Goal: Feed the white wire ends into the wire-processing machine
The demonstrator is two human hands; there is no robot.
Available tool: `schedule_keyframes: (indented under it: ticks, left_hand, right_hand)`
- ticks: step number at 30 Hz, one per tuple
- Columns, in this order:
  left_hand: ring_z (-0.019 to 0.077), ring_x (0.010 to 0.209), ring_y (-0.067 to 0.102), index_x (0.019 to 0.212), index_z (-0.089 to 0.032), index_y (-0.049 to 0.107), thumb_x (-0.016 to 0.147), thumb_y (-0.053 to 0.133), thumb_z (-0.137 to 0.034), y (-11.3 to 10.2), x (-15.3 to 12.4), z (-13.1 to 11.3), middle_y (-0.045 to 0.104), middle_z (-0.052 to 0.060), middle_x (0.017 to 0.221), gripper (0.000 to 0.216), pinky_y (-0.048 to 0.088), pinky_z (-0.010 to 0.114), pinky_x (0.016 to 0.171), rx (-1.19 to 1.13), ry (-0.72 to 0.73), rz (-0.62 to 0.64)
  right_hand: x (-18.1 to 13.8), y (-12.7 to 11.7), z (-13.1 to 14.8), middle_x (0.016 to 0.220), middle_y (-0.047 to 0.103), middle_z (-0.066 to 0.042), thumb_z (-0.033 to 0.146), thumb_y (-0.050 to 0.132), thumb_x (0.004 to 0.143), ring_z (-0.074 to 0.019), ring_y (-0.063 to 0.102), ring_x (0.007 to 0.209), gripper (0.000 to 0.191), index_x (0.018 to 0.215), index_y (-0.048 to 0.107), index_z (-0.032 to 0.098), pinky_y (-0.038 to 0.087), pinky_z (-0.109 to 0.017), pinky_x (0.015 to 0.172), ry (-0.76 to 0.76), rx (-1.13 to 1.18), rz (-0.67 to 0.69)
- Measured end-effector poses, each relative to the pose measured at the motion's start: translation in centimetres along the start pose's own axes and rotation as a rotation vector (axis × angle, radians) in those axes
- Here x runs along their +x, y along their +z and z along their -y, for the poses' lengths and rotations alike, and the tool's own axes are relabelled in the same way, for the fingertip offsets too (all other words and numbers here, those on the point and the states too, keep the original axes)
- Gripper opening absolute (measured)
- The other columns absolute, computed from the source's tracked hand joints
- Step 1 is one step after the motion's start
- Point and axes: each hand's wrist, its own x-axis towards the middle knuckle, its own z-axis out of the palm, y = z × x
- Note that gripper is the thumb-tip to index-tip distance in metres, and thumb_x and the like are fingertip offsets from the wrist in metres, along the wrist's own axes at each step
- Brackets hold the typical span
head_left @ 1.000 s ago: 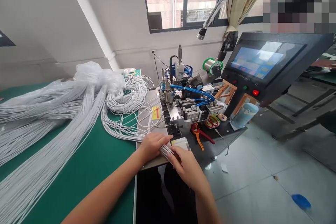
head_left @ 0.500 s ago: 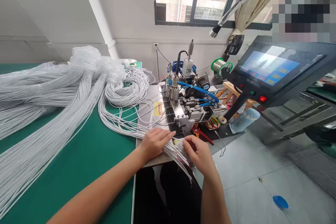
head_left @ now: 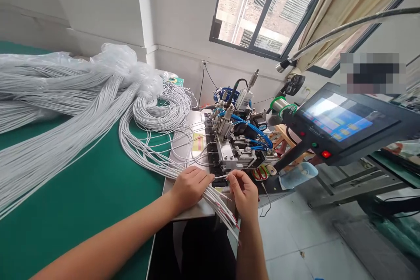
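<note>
My left hand (head_left: 192, 187) lies closed over a bundle of white cables (head_left: 219, 205), close to the front edge of the bench. Loose cable ends, some showing pink or red wires, fan out past it to the lower right. Between thumb and fingertips my right hand (head_left: 244, 190) pinches the end of a single white cable (head_left: 220, 177), which runs level from under the left thumb. Just beyond both hands stands a benchtop machine (head_left: 228, 144) with metal cylinders and blue air hoses.
Bagged cable bundles (head_left: 118, 83) and a cable coil (head_left: 164, 109) cover much of the green table (head_left: 98, 183). To the right are a control screen (head_left: 341, 116) on a post, a plastic bottle (head_left: 298, 175) and a solder-like wire spool (head_left: 282, 106). A person's blurred head is behind the screen.
The view has tilted and shifted. My right hand now holds one cable stretched out straight from the left hand, above the bundle; before, its fingers were at the bundle's edge.
</note>
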Motion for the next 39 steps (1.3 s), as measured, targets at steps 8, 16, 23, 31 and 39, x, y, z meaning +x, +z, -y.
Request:
schedule_keyframes:
  ticks: [8,16,23,31,39]
  left_hand:
    - [0.0143,0.064,0.056,0.095,-0.016,0.06,0.094,0.043,-0.014,0.5,0.1,-0.1,0.059,0.0,0.068,0.017,0.044,0.029,0.069,-0.03,0.002,-0.008]
    - [0.0155,0.066,0.05,0.085,-0.018,0.058,0.092,0.035,-0.01,0.4,0.3,-0.2,0.054,0.001,0.068,0.026,0.041,0.029,0.069,-0.017,-0.012,0.014]
    - [0.0156,0.065,0.048,0.075,-0.018,0.057,0.091,0.035,-0.008,0.4,0.4,-0.1,0.053,0.001,0.068,0.029,0.04,0.03,0.068,0.002,-0.005,0.094]
    - [0.0137,0.067,0.053,0.097,-0.02,0.061,0.093,0.038,-0.011,0.4,0.4,-0.3,0.057,-0.001,0.069,0.026,0.042,0.03,0.075,-0.004,0.004,0.074]
    - [0.0164,0.076,0.057,0.105,-0.02,0.062,0.09,0.042,-0.011,0.8,0.3,-0.3,0.062,0.003,0.081,0.026,0.042,0.034,0.079,0.004,-0.006,0.153]
  right_hand:
    - [0.0,-0.3,-0.1,0.077,0.069,-0.003,0.038,0.06,0.088,-0.0168,0.061,0.07,0.022,0.088,0.067,0.018,0.047,-0.026,0.066,-0.034,-0.1,-0.052]
    - [-0.2,-0.9,0.0,0.079,0.071,-0.006,0.045,0.061,0.085,-0.0145,0.055,0.057,0.032,0.097,0.071,0.017,0.04,-0.024,0.049,0.105,-0.092,-0.004]
    - [0.0,-2.2,0.0,0.076,0.07,-0.005,0.043,0.066,0.084,-0.0067,0.037,0.045,0.028,0.094,0.072,0.018,0.026,-0.021,0.042,0.224,0.028,0.2]
    - [1.2,-3.0,-0.5,0.076,0.068,-0.006,0.043,0.064,0.083,-0.0162,0.057,0.065,0.027,0.087,0.066,0.016,0.042,-0.024,0.057,0.131,-0.135,0.192]
    - [1.9,-3.0,-2.9,0.068,0.061,-0.004,0.044,0.06,0.083,-0.0156,0.051,0.058,0.03,0.079,0.064,0.015,0.04,-0.025,0.053,0.055,-0.347,0.152]
